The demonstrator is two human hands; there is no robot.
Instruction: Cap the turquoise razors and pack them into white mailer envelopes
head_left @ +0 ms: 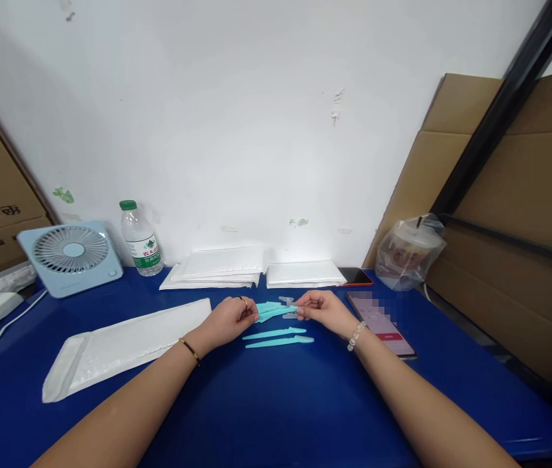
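The bare left hand [231, 318], wearing a gold ring, is pinching the left end of a small bunch of slim turquoise plastic sticks [272, 312] between thumb and fingertips, while the bare right hand [322, 310] is pinching at the bunch's right end. The hands are standing apart, with the bunch spanning the gap between them (how many sticks each is gripping, I cannot tell). Two loose turquoise plastic sticks [278, 342] are lying roughly parallel on the glossy blue tabletop [276, 409], just on the near side of the hands. Small translucent plastic pieces [285, 300] are showing beside the bunch, close to the right fingertips. A long white padded envelope [134, 341] is lying left of the left hand, a flat phone with a lit screen [381, 325] is resting right of the right hand, and flat white packets [220, 263] are lying on the far side, by the wall.
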